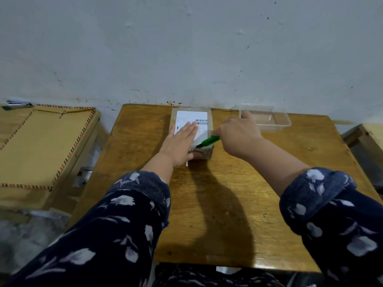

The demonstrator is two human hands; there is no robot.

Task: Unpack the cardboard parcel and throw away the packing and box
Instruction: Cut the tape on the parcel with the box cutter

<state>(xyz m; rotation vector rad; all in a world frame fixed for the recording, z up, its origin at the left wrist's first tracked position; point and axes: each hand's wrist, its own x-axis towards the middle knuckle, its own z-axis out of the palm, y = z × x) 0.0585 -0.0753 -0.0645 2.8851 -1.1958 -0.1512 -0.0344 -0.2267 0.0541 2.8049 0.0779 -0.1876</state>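
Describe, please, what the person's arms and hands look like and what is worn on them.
Both arms wear dark navy sleeves printed with pale, whitish flowers and leaves, the cuffs pushed up to leave the forearms bare. The left hand and right hand are bare: no gloves, rings, watch or bracelets show.

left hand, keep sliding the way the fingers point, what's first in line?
The left hand lies flat on the parcel, fingers aimed at the wall. It would cross the shipping label, pass the box's far edge, then probably meet the wall; any gap there is unclear.
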